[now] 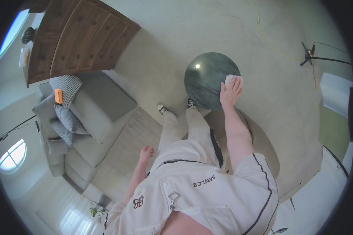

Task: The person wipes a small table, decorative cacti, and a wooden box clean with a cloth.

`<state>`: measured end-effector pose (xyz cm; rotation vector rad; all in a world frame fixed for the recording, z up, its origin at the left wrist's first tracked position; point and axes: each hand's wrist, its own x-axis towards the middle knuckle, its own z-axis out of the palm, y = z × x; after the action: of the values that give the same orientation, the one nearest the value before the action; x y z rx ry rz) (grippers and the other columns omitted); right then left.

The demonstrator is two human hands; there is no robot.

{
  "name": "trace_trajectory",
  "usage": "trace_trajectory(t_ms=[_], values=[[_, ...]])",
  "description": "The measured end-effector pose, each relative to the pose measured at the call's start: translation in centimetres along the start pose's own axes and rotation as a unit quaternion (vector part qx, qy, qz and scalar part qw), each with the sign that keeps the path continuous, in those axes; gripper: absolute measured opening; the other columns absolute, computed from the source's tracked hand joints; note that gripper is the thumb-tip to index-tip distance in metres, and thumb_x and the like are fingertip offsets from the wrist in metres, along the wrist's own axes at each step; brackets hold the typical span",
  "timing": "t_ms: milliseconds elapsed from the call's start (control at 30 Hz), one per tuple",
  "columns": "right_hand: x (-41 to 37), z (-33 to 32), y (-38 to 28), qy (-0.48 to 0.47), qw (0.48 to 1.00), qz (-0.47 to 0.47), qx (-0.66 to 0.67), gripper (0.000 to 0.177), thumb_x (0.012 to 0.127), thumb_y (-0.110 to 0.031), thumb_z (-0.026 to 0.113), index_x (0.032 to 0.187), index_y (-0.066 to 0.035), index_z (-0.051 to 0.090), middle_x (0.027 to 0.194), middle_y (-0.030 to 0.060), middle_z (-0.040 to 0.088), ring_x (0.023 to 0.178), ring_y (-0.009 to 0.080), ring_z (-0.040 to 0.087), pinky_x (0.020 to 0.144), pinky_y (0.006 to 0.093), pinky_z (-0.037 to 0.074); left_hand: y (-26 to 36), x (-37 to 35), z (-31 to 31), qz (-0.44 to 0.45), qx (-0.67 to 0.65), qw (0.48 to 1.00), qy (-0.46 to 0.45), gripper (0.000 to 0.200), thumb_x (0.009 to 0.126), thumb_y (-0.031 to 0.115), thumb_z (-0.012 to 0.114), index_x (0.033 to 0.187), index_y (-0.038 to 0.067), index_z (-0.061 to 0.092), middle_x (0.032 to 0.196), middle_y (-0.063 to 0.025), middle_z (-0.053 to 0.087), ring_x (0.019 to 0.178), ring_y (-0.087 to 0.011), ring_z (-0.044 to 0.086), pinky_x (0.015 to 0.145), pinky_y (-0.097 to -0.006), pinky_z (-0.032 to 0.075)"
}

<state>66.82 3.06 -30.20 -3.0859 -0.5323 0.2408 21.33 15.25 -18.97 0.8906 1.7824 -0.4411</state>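
Observation:
A round, dark green marble-patterned tabletop (208,82) stands in front of me, with a bright light reflected on it. My right hand (231,92) is at its right edge, fingers extended over a white cloth or wipe (228,79) pressed to the surface. Part of the cloth is hidden beneath the fingers. My left hand (146,152) hangs beside my left leg, fingers loosely bent and a little apart, with nothing visible in it.
At left stand a wooden chest of drawers (84,43) and a grey sofa (102,113) with cushions and an orange object (58,96). A brown rounded seat (259,145) is at my right leg. A black stand (309,55) and a yellow cable (259,23) are on the right.

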Motion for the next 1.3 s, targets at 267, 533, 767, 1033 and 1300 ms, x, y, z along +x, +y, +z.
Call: trace_trajectory(t_ms=[267, 533, 767, 1033, 1300], values=[[1.6, -1.1, -5.7, -0.027, 0.998, -0.018, 0.06, 0.073, 0.095, -0.053, 0.031, 0.147, -0.005, 0.015, 0.154, 0.013, 0.013, 0.143, 0.0284, 0.009, 0.115, 0.0492, 0.008, -0.6, -0.1, 1.2, -0.004, -0.01, 1.0, -0.017, 0.04, 0.086, 0.035, 0.053, 0.112, 0.005, 0.056, 0.1, -0.009, 0.063, 0.089, -0.0194, 0.062, 0.071, -0.031, 0.048], [-0.5, -1.6, -9.0, -0.101, 0.968, -0.226, 0.036, 0.065, 0.097, -0.045, 0.034, 0.148, -0.01, 0.014, 0.155, 0.0097, 0.011, 0.144, 0.0259, 0.005, 0.116, 0.046, 0.003, -0.5, -0.1, 0.2, 0.003, -0.018, 1.0, -0.02, 0.047, 0.087, 0.036, 0.053, 0.119, 0.002, 0.053, 0.107, -0.0123, 0.062, 0.095, -0.0218, 0.061, 0.076, -0.0333, 0.048], [-1.1, -1.7, -3.8, -0.101, 0.973, -0.206, 0.003, 0.05, 0.1, -0.03, 0.033, 0.147, -0.016, 0.023, 0.153, 0.0083, 0.018, 0.143, 0.0261, 0.01, 0.116, 0.0473, 0.007, -0.7, -0.3, 0.1, -0.01, -0.03, 0.999, -0.008, 0.042, 0.087, 0.035, 0.053, 0.115, 0.003, 0.056, 0.103, -0.0111, 0.063, 0.091, -0.0202, 0.061, 0.073, -0.0312, 0.049], [6.5, -1.0, -3.8, -0.005, 0.998, -0.04, 0.042, 0.058, 0.099, -0.044, 0.025, 0.147, -0.011, 0.021, 0.152, 0.014, 0.017, 0.141, 0.0294, 0.011, 0.112, 0.0476, 0.016, -1.3, -0.8, -0.4, -0.022, -0.034, 0.999, -0.02, 0.046, 0.089, 0.036, 0.051, 0.119, 0.002, 0.052, 0.109, -0.0121, 0.061, 0.096, -0.0224, 0.06, 0.079, -0.0342, 0.049], [8.9, -3.6, -10.6, -0.104, 0.988, -0.109, 0.037, 0.065, 0.097, -0.051, 0.028, 0.146, -0.008, 0.022, 0.153, 0.0139, 0.016, 0.142, 0.0292, 0.008, 0.115, 0.0476, 0.01, -2.2, 0.2, -0.5, -0.039, -0.037, 0.998, -0.022, 0.044, 0.09, 0.033, 0.051, 0.121, 0.002, 0.053, 0.11, -0.0133, 0.061, 0.098, -0.024, 0.061, 0.082, -0.0353, 0.049]])
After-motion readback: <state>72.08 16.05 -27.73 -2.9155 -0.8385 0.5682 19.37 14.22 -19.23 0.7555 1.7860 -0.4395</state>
